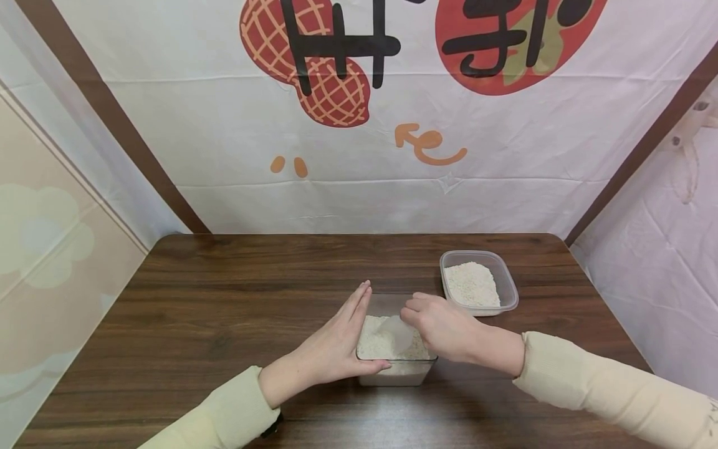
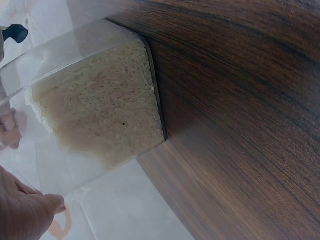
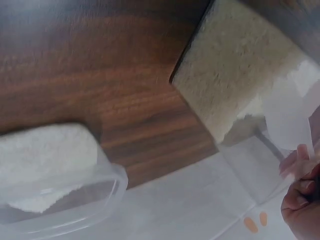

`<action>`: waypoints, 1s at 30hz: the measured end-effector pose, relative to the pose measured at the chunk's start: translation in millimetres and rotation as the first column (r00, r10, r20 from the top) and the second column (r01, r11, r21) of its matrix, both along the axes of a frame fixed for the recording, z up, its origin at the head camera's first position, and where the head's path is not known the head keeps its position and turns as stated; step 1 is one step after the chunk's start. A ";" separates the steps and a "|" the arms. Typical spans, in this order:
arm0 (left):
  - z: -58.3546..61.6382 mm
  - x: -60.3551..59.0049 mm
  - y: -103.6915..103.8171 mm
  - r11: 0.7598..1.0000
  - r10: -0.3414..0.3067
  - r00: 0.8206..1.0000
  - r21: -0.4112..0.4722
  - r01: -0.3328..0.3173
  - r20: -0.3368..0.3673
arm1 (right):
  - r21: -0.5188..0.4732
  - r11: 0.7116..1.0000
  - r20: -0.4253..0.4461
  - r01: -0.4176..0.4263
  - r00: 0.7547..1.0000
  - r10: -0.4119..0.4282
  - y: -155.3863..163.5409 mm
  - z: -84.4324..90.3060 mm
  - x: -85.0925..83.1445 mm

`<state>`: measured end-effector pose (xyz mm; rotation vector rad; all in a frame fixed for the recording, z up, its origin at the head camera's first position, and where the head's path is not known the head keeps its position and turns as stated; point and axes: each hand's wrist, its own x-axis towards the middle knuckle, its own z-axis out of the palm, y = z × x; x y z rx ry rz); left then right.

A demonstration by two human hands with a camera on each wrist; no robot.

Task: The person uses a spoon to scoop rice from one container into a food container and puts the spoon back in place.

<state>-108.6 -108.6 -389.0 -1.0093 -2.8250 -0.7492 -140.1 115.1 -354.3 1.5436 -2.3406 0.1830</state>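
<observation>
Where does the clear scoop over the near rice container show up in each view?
Head: the scoop is low centre, pinched by the right hand.
Left wrist: not clearly in it.
Right wrist: right edge, mid-height.
Shared landmark: the near rice container on the wooden table.

The head view looks forward and down over the table point(image 1: 224, 299); both wrist views sit close, sharing the rice container point(image 2: 100, 110).

Access: left and far side of table point(image 1: 224, 293) open.
Near container point(image 1: 396, 371) flanked by left hand point(image 1: 331, 349) and right hand point(image 1: 443, 327). Second container point(image 1: 507, 293) just beyond, right, narrows that gap. Backdrop sheet point(image 1: 359, 193) walls the far edge.
</observation>
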 end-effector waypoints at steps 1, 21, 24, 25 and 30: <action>0.0 0.1 0.1 1.000 0.001 1.000 0.001 -0.001 -0.002 | 0.000 1.000 0.002 -0.001 1.000 0.001 -0.2 -0.4 0.9; -0.4 -0.3 -0.6 1.000 -0.002 1.000 -0.003 0.002 -0.006 | -0.036 0.987 0.296 0.157 0.945 -0.140 -1.0 6.5 8.5; -0.5 -0.5 -0.2 1.000 -0.005 1.000 0.000 0.005 -0.011 | -0.029 0.982 0.338 0.186 0.926 -0.166 -1.0 9.0 9.1; -0.4 -0.4 -0.2 1.000 -0.005 1.000 0.001 0.005 -0.012 | -0.025 0.980 0.357 0.197 0.918 -0.175 -0.8 9.8 9.3; -0.3 -0.6 0.1 1.000 -0.006 1.000 0.006 0.006 -0.017 | 0.005 0.968 0.456 0.252 0.860 -0.227 0.7 13.6 9.9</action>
